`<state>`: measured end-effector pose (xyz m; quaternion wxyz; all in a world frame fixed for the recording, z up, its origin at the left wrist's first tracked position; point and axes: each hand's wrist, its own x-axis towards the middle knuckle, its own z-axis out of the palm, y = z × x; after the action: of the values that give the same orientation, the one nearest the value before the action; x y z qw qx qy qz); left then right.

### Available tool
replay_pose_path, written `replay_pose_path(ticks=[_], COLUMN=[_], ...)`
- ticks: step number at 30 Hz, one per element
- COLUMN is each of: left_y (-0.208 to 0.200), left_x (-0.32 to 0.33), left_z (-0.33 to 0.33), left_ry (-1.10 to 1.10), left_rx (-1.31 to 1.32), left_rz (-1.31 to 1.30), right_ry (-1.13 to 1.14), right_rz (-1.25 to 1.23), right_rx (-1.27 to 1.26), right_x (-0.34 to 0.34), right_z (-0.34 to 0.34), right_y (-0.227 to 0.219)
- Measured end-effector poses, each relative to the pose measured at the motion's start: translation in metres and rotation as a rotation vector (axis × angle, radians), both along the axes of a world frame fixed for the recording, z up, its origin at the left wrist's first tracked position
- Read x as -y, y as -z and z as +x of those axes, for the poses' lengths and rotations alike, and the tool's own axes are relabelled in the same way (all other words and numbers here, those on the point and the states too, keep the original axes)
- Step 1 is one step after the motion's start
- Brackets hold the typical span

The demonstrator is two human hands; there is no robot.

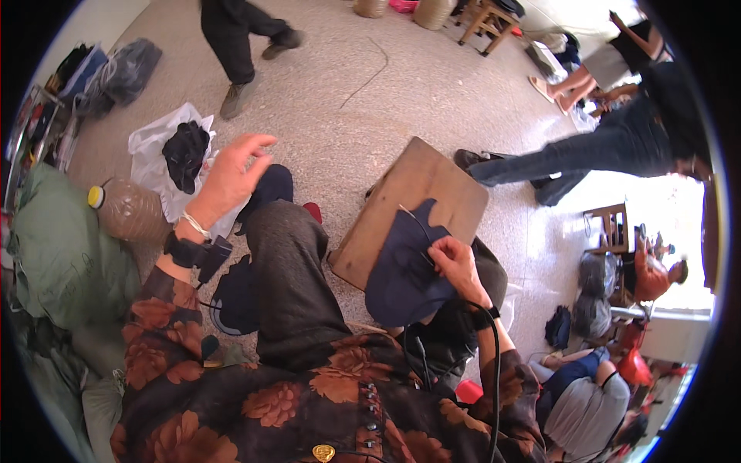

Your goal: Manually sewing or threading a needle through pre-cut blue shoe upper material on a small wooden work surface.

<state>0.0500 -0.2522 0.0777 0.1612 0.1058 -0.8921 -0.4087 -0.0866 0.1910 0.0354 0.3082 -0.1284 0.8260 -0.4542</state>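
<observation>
My right hand (455,266) pinches a dark navy piece of fabric (405,270) that lies on a wooden board (432,181) resting across my right knee. A thin thread or needle sticks up from the fabric near my fingers. My left hand (231,174) is raised over my left knee with fingers spread, holding nothing. It hovers above a white plastic bag (154,150) with dark cloth (185,154) on it. A black wrist strap sits on my left forearm. More dark fabric lies on the floor by my left leg.
A large plastic bottle with a yellow cap (123,208) and a green sack (62,255) lie at the left. Several other people stand or sit around: legs at the top (239,46), a person at the right (617,139), others seated at the lower right. A wooden stool (486,19) stands far back.
</observation>
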Motion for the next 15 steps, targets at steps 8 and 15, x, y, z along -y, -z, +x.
replay_pose_path(ticks=[8,15], left_y=[0.013,0.06], left_x=[-0.183,-0.234], left_z=[-0.04,-0.046], left_ry=[0.576,0.393], left_rx=[0.079,0.002], left_rz=[-0.071,-0.103], right_ry=[0.115,0.164], right_rz=[-0.316,-0.427], right_rx=[0.012,0.014], right_x=[-0.01,-0.014], right_z=[0.013,0.016], right_y=[0.014,0.026])
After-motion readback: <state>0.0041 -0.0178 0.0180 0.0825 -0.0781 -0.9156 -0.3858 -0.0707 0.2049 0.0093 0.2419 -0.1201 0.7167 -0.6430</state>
